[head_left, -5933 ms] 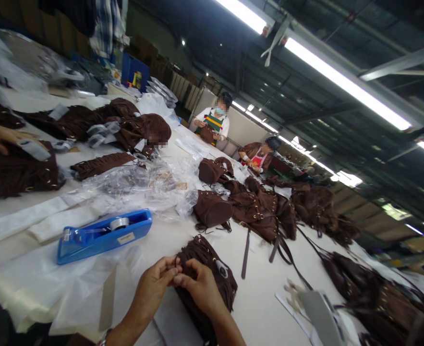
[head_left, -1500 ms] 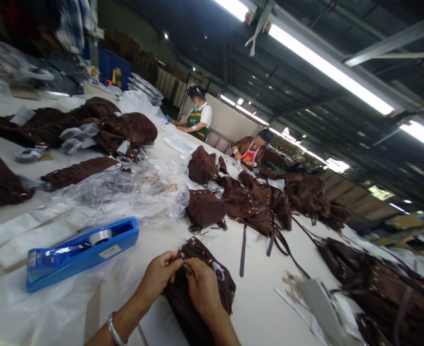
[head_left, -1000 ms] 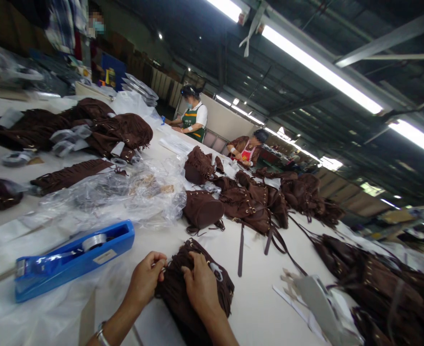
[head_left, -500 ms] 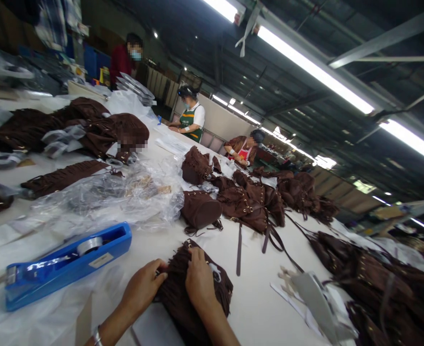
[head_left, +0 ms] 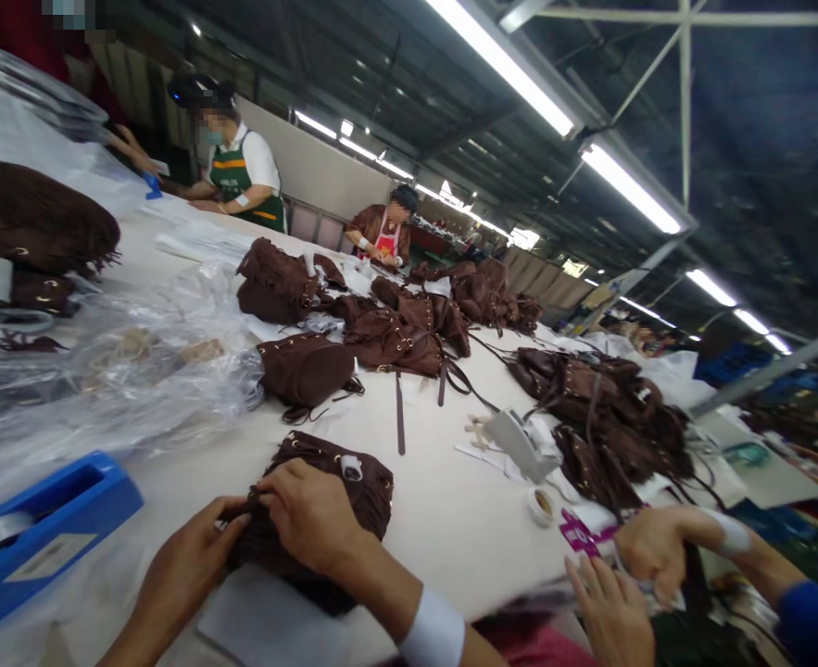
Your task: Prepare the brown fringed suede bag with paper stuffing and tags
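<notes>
While both hands work at the near edge of the white table [head_left: 464, 519], a brown fringed suede bag [head_left: 325, 500] lies flat between and under them. The right hand [head_left: 311, 514] rests on top of the bag, its fingers [head_left: 276, 486] curled down and pinching the dark material at the bag's left end, so most of the bag stretches away to the right of those fingertips and beneath the palm. The left hand [head_left: 190, 565] comes in from the left, its fingers [head_left: 232, 528] bent and closed on the same bunched edge, touching the bag just beside the right fingertips. A small white tag [head_left: 351, 468] sits on the bag's top, just beyond the right knuckles.

To the left of the left hand lies a blue tape dispenser [head_left: 40, 537], with crumpled clear plastic bags [head_left: 117, 371] farther out. Beyond the fingers sit another brown bag [head_left: 304, 369] and a heap of more bags with loose straps [head_left: 398, 338]. At the right, a co-worker's two hands [head_left: 631, 574] handle a purple tag [head_left: 579, 535], well apart from the held bag, near a grey tape dispenser [head_left: 520, 445]. Two other people stand at the far end of the table.
</notes>
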`<state>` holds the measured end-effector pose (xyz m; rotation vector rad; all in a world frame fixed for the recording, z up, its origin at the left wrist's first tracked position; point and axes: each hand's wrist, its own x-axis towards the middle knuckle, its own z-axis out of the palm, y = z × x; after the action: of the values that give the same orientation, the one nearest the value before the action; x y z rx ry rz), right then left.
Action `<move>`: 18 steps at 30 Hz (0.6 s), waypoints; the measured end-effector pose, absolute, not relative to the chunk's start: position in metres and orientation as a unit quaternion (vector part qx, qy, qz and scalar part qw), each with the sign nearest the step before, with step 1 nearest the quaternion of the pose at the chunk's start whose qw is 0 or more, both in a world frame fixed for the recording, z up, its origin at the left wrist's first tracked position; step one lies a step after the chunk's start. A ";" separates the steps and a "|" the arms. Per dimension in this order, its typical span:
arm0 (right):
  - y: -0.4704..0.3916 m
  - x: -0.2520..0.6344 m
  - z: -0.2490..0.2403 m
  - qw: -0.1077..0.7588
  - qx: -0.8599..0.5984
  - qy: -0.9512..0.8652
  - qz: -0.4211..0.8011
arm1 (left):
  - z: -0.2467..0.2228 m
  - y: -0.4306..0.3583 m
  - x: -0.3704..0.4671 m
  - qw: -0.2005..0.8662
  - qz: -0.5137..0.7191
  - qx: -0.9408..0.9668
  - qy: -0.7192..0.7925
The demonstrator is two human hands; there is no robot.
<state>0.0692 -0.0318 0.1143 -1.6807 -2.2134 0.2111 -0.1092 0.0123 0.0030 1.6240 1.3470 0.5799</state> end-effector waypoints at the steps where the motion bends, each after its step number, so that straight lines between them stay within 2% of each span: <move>1: -0.048 0.076 0.120 0.217 -0.604 -0.763 0.080 | 0.003 0.011 -0.111 0.469 0.218 0.662 0.543; 3: -0.082 0.097 0.124 0.279 -0.656 -0.697 0.078 | 0.004 0.009 -0.115 0.462 0.205 0.657 0.560; 6: -0.128 0.142 0.106 0.327 -0.743 -0.577 0.088 | 0.007 0.005 -0.121 0.423 0.213 0.650 0.594; 9: -0.156 0.182 0.065 0.370 -0.805 -0.421 0.192 | 0.014 0.003 -0.121 0.386 0.229 0.647 0.616; 12: -0.161 0.198 0.028 0.413 -0.804 -0.307 0.299 | 0.025 0.002 -0.112 0.355 0.251 0.659 0.614; 18: -0.138 0.182 0.005 0.458 -0.766 -0.287 0.348 | 0.027 -0.012 -0.082 0.259 0.304 0.800 0.447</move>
<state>0.1818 -0.1378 0.0048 -1.8880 -0.7070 0.8574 -0.0822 -0.0125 0.0270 2.1692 1.2117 0.8247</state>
